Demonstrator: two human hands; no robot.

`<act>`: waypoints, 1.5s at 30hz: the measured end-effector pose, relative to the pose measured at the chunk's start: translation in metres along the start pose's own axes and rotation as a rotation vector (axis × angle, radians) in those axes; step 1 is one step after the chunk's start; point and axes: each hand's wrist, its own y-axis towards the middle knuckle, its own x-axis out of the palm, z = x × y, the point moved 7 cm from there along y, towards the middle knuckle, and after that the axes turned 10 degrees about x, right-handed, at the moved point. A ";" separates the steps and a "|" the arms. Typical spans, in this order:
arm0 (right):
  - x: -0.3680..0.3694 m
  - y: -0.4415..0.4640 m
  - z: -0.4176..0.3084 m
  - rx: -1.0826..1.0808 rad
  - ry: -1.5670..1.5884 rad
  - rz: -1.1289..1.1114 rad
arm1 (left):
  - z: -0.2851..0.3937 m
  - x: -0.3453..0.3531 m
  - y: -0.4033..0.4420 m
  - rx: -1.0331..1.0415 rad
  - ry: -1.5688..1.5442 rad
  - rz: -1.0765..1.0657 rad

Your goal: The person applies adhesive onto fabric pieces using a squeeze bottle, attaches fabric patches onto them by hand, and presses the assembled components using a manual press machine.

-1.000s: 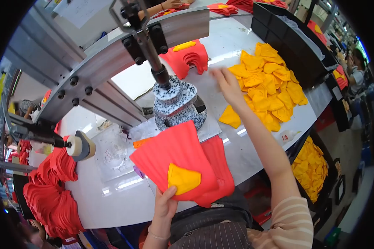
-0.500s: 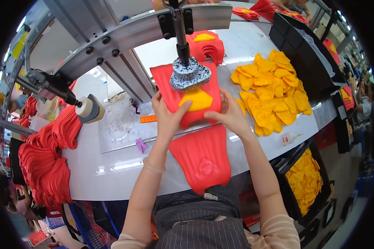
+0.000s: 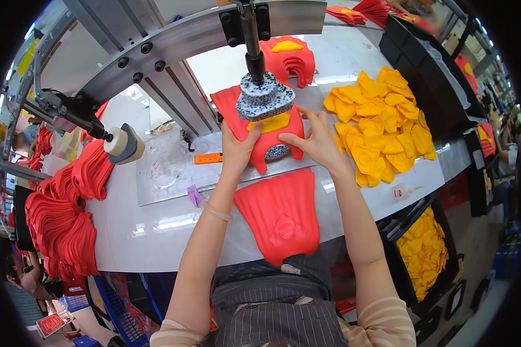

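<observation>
Head view; red piece (image 3: 269, 139) now arched, block (image 3: 278, 151) showing

Wht tbl (image 3: 156, 243) has yel. pile (image 3: 382, 124), red pc (image 3: 281, 214), btl (image 3: 400, 192).

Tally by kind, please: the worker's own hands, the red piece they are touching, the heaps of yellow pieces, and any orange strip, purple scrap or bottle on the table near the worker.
Hands: 2 (left hand, right hand)
Red piece: 1
Yellow heaps: 2 (tabletop heap, lower heap)
Orange strip: 1
Purple scrap: 1
Bottle: 1
Total: 8
</observation>
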 end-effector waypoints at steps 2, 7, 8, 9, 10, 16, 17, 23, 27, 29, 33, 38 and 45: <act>0.004 0.002 0.007 0.087 -0.005 -0.076 | 0.000 0.000 -0.001 -0.035 -0.027 -0.009; -0.083 0.022 -0.058 -0.384 0.025 0.641 | -0.001 -0.003 0.000 -0.137 -0.049 -0.001; -0.102 0.016 -0.095 -0.496 0.199 0.720 | 0.002 -0.003 0.000 -0.111 -0.043 0.023; -0.116 0.008 -0.132 -0.603 0.377 0.795 | 0.006 -0.003 -0.002 -0.086 -0.034 0.044; -0.119 0.011 -0.164 -0.695 0.472 0.690 | 0.011 -0.002 -0.004 -0.062 -0.025 0.061; -0.114 0.021 -0.289 -0.913 0.519 0.298 | 0.066 -0.019 -0.031 0.374 0.166 0.280; -0.118 0.014 -0.290 -0.922 0.542 0.307 | 0.074 -0.013 -0.028 0.335 0.048 0.140; -0.105 -0.015 -0.274 -1.036 0.263 0.502 | 0.024 -0.002 0.018 0.139 -0.011 -0.091; -0.092 -0.009 -0.276 -0.664 0.476 -0.005 | 0.054 -0.001 0.026 0.209 0.361 0.018; -0.088 -0.018 -0.278 -0.772 0.314 0.069 | 0.062 -0.017 0.026 0.264 0.366 0.249; -0.073 -0.061 -0.251 -1.178 -0.099 0.623 | 0.073 -0.013 0.015 0.263 0.057 0.124; -0.066 -0.082 -0.229 -1.227 -0.172 0.516 | 0.033 -0.009 0.010 0.228 0.002 0.069; -0.041 -0.075 -0.211 -1.245 -0.272 0.340 | 0.013 -0.005 0.016 0.038 -0.226 -0.024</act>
